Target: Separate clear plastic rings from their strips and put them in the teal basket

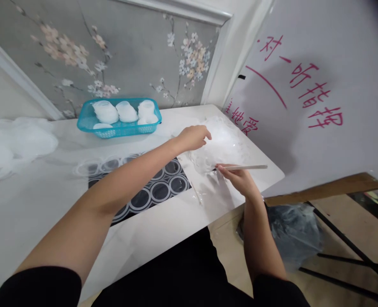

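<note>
My right hand (238, 179) is closed around a slim, pale stick-like tool (251, 167) with a dark tip. The tip points left, at the near edge of a heap of clear plastic pieces (223, 140) on the table's right end. Over the left side of this heap hangs my left hand (193, 137), its fingers bent and a little apart, with nothing visible in them. Beneath my left forearm lies a black sheet with grey rings (160, 189), partly covered by the arm. Clear round pieces (89, 168) rest along its far left edge.
A blue plastic basket (118, 131) with several stacks of white translucent discs (105, 113) stands against the wall. More translucent pieces (19, 145) are piled at the left. A whiteboard (319, 145) with red writing leans at the right. A plastic bag (294, 230) sits below the table edge.
</note>
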`<act>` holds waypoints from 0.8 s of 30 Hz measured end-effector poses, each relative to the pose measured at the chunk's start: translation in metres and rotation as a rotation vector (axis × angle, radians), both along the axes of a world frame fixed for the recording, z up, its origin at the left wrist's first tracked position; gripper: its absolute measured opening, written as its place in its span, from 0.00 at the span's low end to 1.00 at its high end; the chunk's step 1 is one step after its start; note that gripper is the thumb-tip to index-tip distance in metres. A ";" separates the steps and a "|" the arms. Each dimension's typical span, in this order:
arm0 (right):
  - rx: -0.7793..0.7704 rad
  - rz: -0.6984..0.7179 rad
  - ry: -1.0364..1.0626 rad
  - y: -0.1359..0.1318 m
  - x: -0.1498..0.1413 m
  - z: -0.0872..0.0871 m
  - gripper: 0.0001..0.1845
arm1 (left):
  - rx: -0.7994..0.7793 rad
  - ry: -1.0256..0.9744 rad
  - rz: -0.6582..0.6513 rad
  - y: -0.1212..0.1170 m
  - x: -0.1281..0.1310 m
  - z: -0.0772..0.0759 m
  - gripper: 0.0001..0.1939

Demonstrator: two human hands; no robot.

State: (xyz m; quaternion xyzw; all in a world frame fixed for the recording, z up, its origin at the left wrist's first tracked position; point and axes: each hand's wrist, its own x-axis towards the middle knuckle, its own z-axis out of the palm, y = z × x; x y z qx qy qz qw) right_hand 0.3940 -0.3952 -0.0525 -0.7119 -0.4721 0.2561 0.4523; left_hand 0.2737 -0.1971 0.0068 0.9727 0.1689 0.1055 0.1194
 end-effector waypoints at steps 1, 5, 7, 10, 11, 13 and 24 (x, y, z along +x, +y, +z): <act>-0.005 -0.002 -0.037 -0.006 -0.004 0.002 0.18 | 0.022 0.037 0.002 -0.002 -0.007 -0.003 0.17; -0.027 -0.007 -0.070 -0.019 -0.024 0.006 0.16 | 0.048 0.071 -0.019 -0.012 -0.054 -0.010 0.17; -0.009 0.027 -0.061 -0.015 -0.039 0.009 0.16 | 0.009 0.057 0.025 -0.018 -0.088 -0.011 0.16; 0.052 0.150 -0.039 0.005 -0.068 0.011 0.14 | -0.019 0.088 0.093 -0.035 -0.142 -0.017 0.15; 0.063 0.212 -0.034 0.016 -0.078 0.010 0.14 | -0.018 0.115 0.103 -0.043 -0.159 -0.022 0.15; 0.081 0.334 -0.039 0.041 -0.098 0.004 0.13 | 0.035 0.174 0.107 -0.062 -0.187 -0.036 0.15; 0.097 0.443 -0.015 0.100 -0.131 -0.037 0.17 | 0.206 0.016 0.017 -0.094 -0.225 -0.092 0.16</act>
